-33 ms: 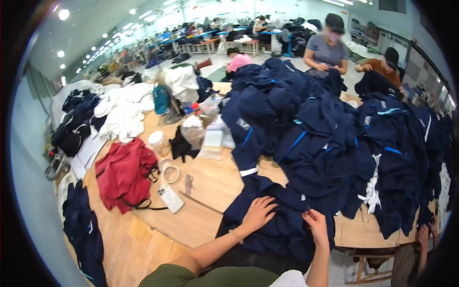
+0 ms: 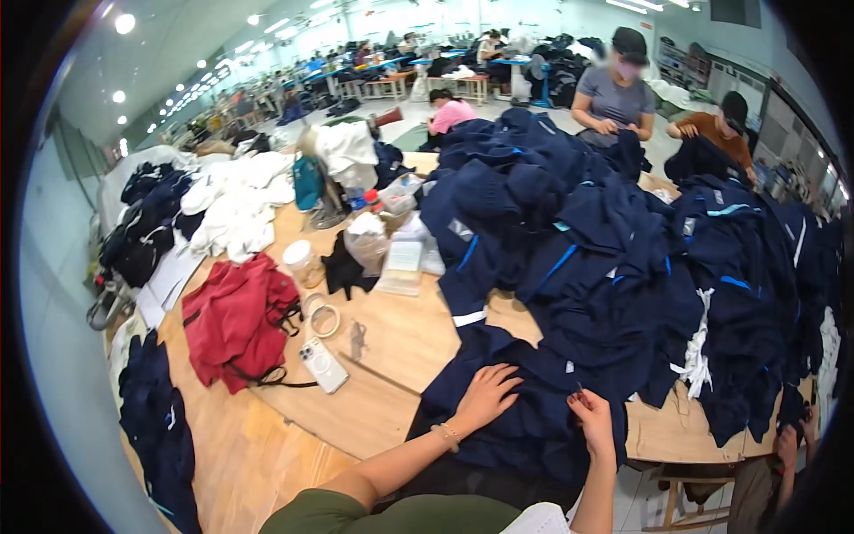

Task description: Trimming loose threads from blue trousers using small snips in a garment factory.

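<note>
A dark navy garment (image 2: 525,440) lies bunched at the table's front edge, right before me. My left hand (image 2: 487,396) rests flat on it with the fingers stretched out. Just to the right, my right hand (image 2: 592,418) is closed in a pinch over the same cloth. A small dark tip shows at its fingertips, too small to name. Close above that hand is a small white tag (image 2: 569,366) on the navy cloth.
A large heap of navy garments (image 2: 569,222) fills the table's middle and right. To the left lie a red garment (image 2: 236,325), a phone (image 2: 323,365), tape rolls (image 2: 326,320) and a clear jar (image 2: 302,262). Co-workers (image 2: 614,98) handle navy cloth beyond the heap; another's hands (image 2: 787,445) show at far right.
The whole view has shifted slightly, so things sit a little further right. Both hands keep their places on the garment.
</note>
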`<state>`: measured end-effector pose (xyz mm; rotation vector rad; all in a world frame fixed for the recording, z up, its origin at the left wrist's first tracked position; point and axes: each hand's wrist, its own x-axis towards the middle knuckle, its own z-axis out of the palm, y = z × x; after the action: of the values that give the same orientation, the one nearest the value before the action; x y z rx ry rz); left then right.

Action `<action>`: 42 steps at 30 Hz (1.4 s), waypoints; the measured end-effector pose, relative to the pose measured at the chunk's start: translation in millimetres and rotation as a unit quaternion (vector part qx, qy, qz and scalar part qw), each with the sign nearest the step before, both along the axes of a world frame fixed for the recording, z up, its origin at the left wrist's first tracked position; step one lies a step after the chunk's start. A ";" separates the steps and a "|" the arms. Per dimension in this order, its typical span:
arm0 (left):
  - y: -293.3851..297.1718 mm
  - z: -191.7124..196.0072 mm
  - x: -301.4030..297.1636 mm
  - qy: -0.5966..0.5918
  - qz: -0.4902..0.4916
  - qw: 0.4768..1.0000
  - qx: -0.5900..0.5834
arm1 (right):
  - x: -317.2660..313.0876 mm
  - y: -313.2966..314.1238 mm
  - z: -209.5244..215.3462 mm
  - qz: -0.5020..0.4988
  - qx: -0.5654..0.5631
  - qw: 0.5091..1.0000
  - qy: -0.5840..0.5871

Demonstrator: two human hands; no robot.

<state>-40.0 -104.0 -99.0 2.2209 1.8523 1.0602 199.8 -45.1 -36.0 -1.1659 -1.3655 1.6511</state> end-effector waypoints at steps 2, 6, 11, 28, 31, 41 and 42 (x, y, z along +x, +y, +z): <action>-2.3 -1.9 -3.2 -0.001 0.014 1.000 -0.002 | -4.7 -0.9 -2.6 0.010 0.006 1.000 0.000; 4.7 -7.5 -3.8 0.000 0.014 1.000 -0.001 | -5.2 -3.0 9.3 0.012 0.011 1.000 -0.024; 6.7 -11.3 -4.1 -0.016 -0.008 1.000 0.011 | -0.4 2.9 3.7 0.025 0.025 0.999 -0.026; 25.1 12.8 -2.2 -0.071 -0.103 0.991 -0.035 | -2.5 35.0 11.9 0.046 0.235 0.970 -0.041; 52.1 38.6 -9.5 -0.076 -0.116 0.990 -0.027 | -6.2 47.0 52.6 0.104 0.147 0.982 -0.054; 72.0 114.1 -70.2 -0.058 -0.069 0.995 0.039 | 24.0 79.9 60.1 0.092 0.274 0.939 -0.187; 71.3 108.6 -63.2 -0.059 -0.036 0.991 0.112 | 20.4 65.2 75.6 0.014 0.280 0.943 -0.178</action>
<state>-103.2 -32.7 9.6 2.2611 1.6670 1.4152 220.2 20.1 39.6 -1.1221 -1.9230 0.9771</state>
